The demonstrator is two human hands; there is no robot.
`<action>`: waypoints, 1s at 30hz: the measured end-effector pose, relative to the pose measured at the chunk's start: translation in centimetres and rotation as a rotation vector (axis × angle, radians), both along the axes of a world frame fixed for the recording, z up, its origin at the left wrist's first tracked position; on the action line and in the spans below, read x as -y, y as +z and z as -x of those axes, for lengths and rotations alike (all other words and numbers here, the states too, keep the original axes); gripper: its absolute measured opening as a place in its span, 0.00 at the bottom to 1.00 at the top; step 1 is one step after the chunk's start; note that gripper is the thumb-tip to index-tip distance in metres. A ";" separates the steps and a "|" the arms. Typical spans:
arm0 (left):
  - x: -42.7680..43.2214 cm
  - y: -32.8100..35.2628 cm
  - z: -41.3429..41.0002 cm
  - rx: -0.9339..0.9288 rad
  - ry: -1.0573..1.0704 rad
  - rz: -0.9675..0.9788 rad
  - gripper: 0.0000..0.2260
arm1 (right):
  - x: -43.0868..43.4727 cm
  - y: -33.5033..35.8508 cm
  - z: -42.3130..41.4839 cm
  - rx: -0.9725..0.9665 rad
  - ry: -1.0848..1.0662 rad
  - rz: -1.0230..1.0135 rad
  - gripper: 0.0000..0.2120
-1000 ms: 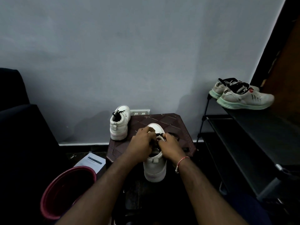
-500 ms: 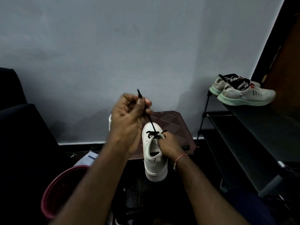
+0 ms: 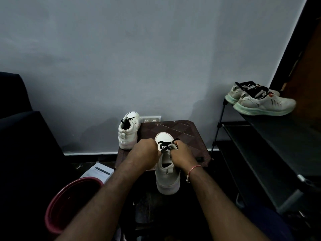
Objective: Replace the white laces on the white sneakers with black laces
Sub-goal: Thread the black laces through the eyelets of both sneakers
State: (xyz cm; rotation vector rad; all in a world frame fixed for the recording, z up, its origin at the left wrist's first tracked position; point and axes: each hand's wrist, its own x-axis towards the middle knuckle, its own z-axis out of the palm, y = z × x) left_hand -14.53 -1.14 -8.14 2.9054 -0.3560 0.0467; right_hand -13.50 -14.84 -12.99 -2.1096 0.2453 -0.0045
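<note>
A white sneaker point(image 3: 167, 180) stands heel toward me on the near edge of a small dark brown table point(image 3: 175, 126). A black lace point(image 3: 164, 145) crosses its front eyelets. My left hand point(image 3: 145, 153) is closed at the sneaker's left side, and its fingers hide the lace end there. My right hand point(image 3: 180, 154) pinches the lace at the right eyelets. The second white sneaker point(image 3: 129, 130), with a black lace at its collar, stands at the table's far left corner.
A dark red bucket point(image 3: 69, 204) sits on the floor at lower left, with a white booklet point(image 3: 98, 172) behind it. A black shoe rack point(image 3: 278, 153) on the right carries a pair of grey running shoes point(image 3: 260, 101). A dark chair fills the left edge.
My left hand, which was raised and pulling a lace end up above the sneaker, has come back down to the sneaker's left side. My right hand stayed at the right eyelets.
</note>
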 end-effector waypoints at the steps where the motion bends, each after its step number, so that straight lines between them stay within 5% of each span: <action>1: -0.2 0.3 0.0 0.027 -0.031 0.088 0.08 | 0.0 0.2 0.2 0.001 -0.013 -0.005 0.16; 3: -0.5 1.2 0.4 0.055 -0.116 0.377 0.09 | 0.1 0.2 0.3 0.010 -0.061 -0.029 0.10; 8: 0.9 3.9 3.0 -0.284 -0.219 1.767 0.10 | 0.1 -0.3 0.2 0.048 -0.071 -0.031 0.05; 11: 0.5 6.0 3.4 -0.266 -0.252 2.036 0.09 | 0.2 -0.3 0.2 0.020 -0.058 -0.019 0.11; 13: 0.1 6.9 3.2 -0.069 -0.193 1.866 0.08 | 0.2 -0.5 0.0 0.021 -0.041 -0.014 0.11; 16: -0.4 4.7 1.5 0.301 -0.032 0.931 0.09 | 0.1 -0.5 -0.2 0.036 -0.027 -0.009 0.11; 19: -0.4 1.3 0.6 0.113 0.018 0.251 0.08 | 0.0 -0.6 -0.1 0.048 -0.023 -0.012 0.10; 21: -0.1 -0.1 0.9 -0.028 0.033 0.106 0.08 | 0.0 -0.7 -0.1 0.054 -0.026 -0.022 0.12; 25: 0.0 1.1 1.1 -0.041 -0.017 0.233 0.09 | 0.1 -0.7 -0.1 0.050 -0.024 -0.001 0.11; 30: 0.0 6.0 3.5 -0.183 -0.075 1.253 0.13 | 0.1 -0.6 -0.2 0.049 -0.024 0.007 0.07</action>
